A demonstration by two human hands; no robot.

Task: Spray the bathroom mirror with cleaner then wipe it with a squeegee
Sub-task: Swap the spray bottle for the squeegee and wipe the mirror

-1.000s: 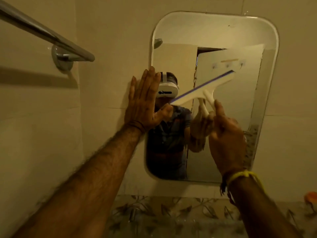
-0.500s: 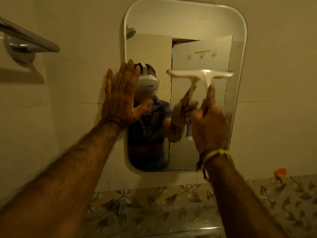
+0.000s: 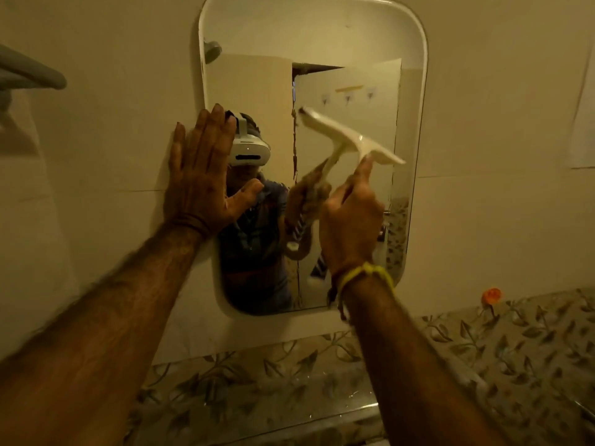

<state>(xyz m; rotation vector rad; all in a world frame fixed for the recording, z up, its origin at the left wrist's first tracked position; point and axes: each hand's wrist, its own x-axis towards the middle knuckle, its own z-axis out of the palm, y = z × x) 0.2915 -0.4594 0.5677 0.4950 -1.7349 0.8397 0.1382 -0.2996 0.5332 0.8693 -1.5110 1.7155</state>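
Note:
A rounded rectangular mirror [image 3: 341, 43] hangs on the beige wall in front of me. My right hand [image 3: 352, 217] grips the handle of a white squeegee [image 3: 349, 138], whose blade lies against the glass, tilted down to the right, at mid height. My left hand [image 3: 203, 175] is flat with fingers spread, pressed on the mirror's left edge and the wall beside it. A yellow band circles my right wrist. No spray bottle is in view.
A metal towel bar [image 3: 30, 74] juts out at the upper left. Below the mirror runs a band of leaf-patterned tiles [image 3: 515, 342]. A small orange object [image 3: 491, 296] sits on the wall at the right.
The squeegee blade has turned from tilted up to the right, through level, to tilted down to the right. My left hand stays pressed at the mirror's left edge. My view has shifted.

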